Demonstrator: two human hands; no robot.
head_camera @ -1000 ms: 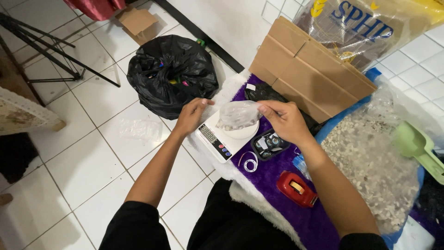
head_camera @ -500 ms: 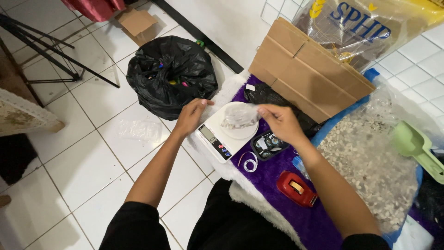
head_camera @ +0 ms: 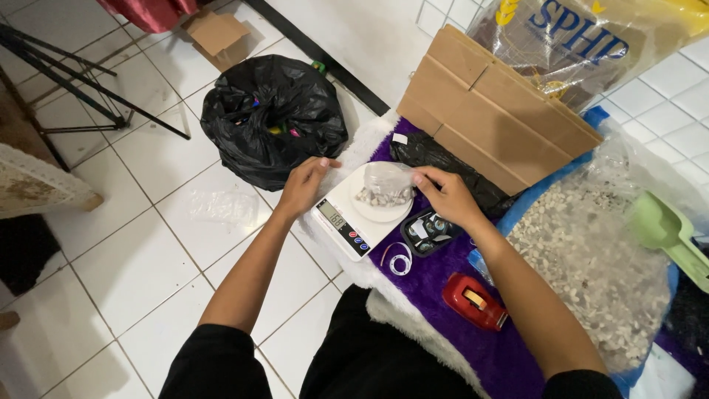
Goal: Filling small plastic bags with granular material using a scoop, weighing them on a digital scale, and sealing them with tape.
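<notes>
Head view: small clear bag of pebbles (head_camera: 384, 186) on white scale (head_camera: 353, 214)
Right hand (head_camera: 447, 196): fingers pinched on bag's right edge
Left hand (head_camera: 304, 185): open, apart — resting at scale's left corner, bag just to its right

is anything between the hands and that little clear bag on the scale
Nothing visible does. The right hand already has its fingertips on the small clear bag, which sits on the white scale. The left hand rests at the scale's far edge, just beside the bag.
</notes>
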